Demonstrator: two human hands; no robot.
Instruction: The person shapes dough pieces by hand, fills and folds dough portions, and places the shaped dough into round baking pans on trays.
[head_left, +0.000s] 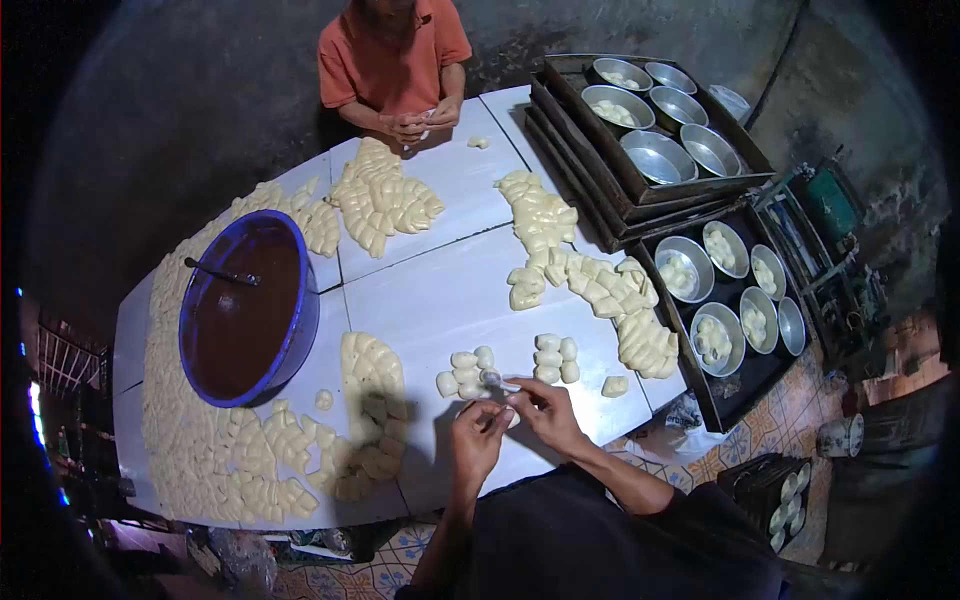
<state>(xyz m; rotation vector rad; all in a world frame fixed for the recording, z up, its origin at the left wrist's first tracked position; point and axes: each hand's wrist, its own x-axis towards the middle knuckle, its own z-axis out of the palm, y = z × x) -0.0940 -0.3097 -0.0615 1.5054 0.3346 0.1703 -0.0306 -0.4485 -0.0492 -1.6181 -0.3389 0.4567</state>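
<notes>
My left hand [478, 440] is closed, its fingertips pinched at a small piece of pale dough [513, 419] between my two hands. My right hand [548, 415] is closed on what looks like a small spoon [492, 379], its bowl pointing left over the white table [440, 290]. Just beyond my fingers lies a cluster of small white dough balls [465, 367], with a second group of dough balls [548, 358] to its right. A single dough piece [615, 386] rests farther right. Part of the held dough is hidden by my fingers.
A blue tub [308, 340] of brown filling with a spoon handle [222, 271] stands left. Flattened dough pieces [370, 375] cover much of the table. Right are dark trays [655, 212] of round metal tins [680, 268]. Across the table, a person [395, 60] handles something small.
</notes>
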